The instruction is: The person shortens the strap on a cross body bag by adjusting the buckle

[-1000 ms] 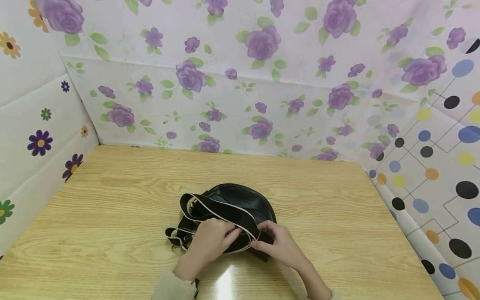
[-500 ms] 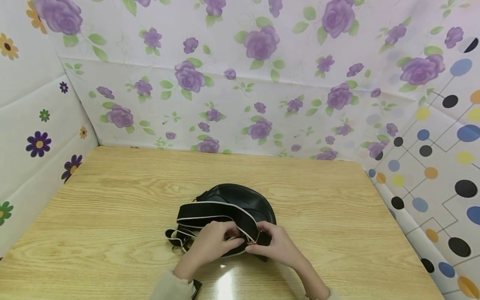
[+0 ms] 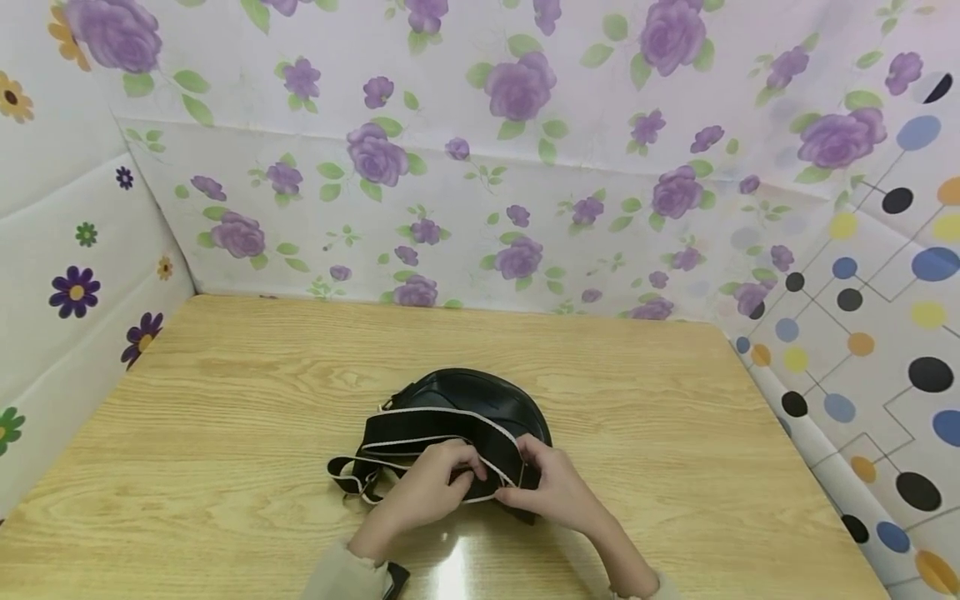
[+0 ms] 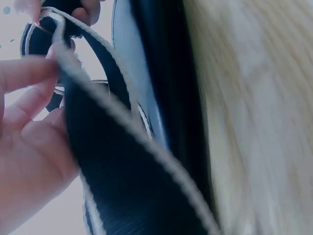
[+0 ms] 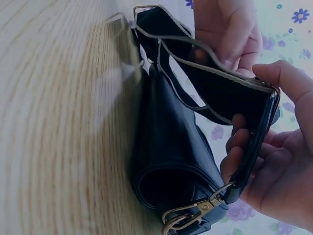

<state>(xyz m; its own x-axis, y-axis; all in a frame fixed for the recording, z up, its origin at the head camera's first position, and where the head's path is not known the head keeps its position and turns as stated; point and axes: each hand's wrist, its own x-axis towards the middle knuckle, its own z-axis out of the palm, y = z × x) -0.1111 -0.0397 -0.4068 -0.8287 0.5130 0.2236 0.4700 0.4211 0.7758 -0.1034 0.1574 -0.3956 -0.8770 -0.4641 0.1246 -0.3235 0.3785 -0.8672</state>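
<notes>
A black bag (image 3: 487,392) with a rounded top lies on the table. Its wide black strap (image 3: 420,427), edged in off-white, loops across the front. My right hand (image 3: 558,487) grips the strap beside a gold-coloured rectangular buckle (image 5: 276,98), thumb on top and fingers beneath in the right wrist view. My left hand (image 3: 435,487) holds the strap a little to the left, its fingers curled at the band (image 4: 112,147); part of them is hidden behind it. A gold-coloured snap hook (image 5: 203,208) joins the strap's end to the bag.
The wooden table (image 3: 675,400) extends around the bag on all sides. A floral cloth wall (image 3: 465,208) stands behind, with patterned cloth at left and right. A small dark object (image 3: 396,579) shows beside the left sleeve.
The strap's left loop has flattened and lies more evenly across the bag. My left hand's fingers have shifted slightly along the strap; the right hand has stayed at the buckle.
</notes>
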